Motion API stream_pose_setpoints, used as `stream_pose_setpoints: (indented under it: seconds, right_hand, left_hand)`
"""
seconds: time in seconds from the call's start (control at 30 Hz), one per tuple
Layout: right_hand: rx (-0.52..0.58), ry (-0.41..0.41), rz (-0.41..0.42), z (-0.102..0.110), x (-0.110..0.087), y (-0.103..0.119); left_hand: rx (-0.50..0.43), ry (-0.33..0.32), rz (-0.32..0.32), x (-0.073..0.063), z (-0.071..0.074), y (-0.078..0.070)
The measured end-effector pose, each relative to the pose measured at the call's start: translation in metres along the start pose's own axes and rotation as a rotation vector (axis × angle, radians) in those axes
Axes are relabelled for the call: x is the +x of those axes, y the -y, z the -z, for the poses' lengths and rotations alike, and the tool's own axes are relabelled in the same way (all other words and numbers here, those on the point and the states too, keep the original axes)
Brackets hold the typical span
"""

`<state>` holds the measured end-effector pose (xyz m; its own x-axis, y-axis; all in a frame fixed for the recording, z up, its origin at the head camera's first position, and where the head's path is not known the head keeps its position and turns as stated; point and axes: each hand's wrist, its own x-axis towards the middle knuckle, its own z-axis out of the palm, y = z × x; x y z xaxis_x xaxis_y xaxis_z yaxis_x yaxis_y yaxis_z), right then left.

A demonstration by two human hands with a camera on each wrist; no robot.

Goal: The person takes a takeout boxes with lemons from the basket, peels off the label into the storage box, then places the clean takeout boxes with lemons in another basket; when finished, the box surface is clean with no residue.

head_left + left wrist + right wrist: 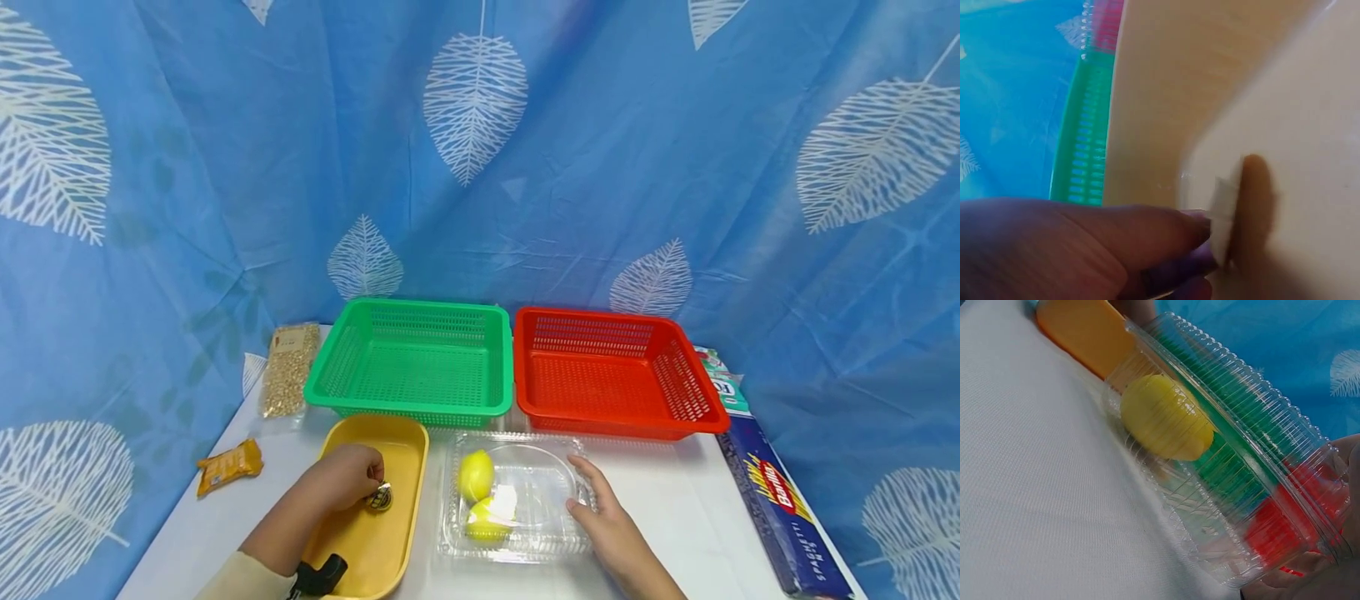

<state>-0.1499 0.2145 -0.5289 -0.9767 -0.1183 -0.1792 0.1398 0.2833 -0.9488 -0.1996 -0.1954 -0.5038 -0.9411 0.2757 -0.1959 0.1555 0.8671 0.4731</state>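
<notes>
In the head view my left hand (348, 477) reaches into the yellow tray (420, 467) and pinches a small round gold-and-black piece (381, 497). Seen edge-on in the left wrist view, that piece (1224, 215) is thin and pale, held at the thumb tip close over the tray's floor; its exact kind I cannot tell. My right hand (611, 517) grips the right side of a clear plastic clamshell box (543, 500), thumb and fingers at its edge. Inside the box lie two yellow lemons (476, 475), one of them partly under a white glare patch. One lemon (1166, 417) shows through the ribbed wall.
Behind stand a green basket (427, 375) and a red basket (592, 383), side by side. At left lie a bag of grains (291, 371) and an orange packet (231, 467). A blue spaghetti box (783, 508) lies along the right edge, a green-and-white pack (723, 387) beyond it.
</notes>
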Motion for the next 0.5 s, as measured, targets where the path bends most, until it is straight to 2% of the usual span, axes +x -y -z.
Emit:
stream_pose_setpoints:
  seconds: [0.2, 0.5]
  right_hand:
    - [0.023, 0.008, 0.002, -0.0004, -0.0001, -0.0011]
    - [0.081, 0.024, 0.013, 0.0006, -0.0004, -0.0023]
  left_hand:
    - [0.046, -0.010, 0.021, 0.0004, -0.0043, -0.0007]
    - [0.124, -0.046, 0.016, 0.0002, -0.0055, -0.0047]
